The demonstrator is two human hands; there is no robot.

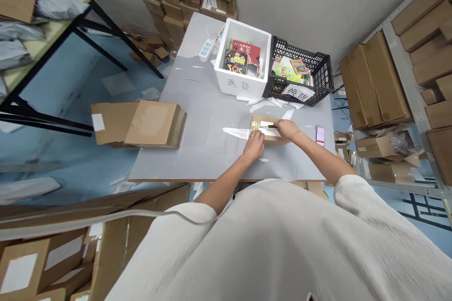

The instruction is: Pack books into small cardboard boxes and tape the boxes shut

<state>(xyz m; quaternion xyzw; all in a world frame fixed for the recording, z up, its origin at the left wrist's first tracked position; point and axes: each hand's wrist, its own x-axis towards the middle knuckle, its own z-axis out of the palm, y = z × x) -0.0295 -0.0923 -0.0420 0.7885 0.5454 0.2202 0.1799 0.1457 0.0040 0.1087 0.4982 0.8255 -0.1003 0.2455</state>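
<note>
A small cardboard box (pixel 277 138) with a white label and shiny clear tape lies flat on the grey table in front of me. My left hand (pixel 254 146) grips the box at its near left corner, with fingertips over the top. In my right hand (pixel 286 129) is a slim black-and-yellow utility knife (pixel 271 126), its thin tip pointing left over the taped top. Whether the tip touches the tape is too small to tell. Torn white paper strips (pixel 235 132) lie beside the box.
Behind the box stand a white foam bin (pixel 241 85) and a black plastic crate (pixel 319 73), both holding books. Flattened cardboard (pixel 151 124) overhangs the table's left edge. A phone (pixel 320 135) lies at right, a power strip (pixel 206 50) at the back. Shelves of boxes (pixel 377 82) flank the right.
</note>
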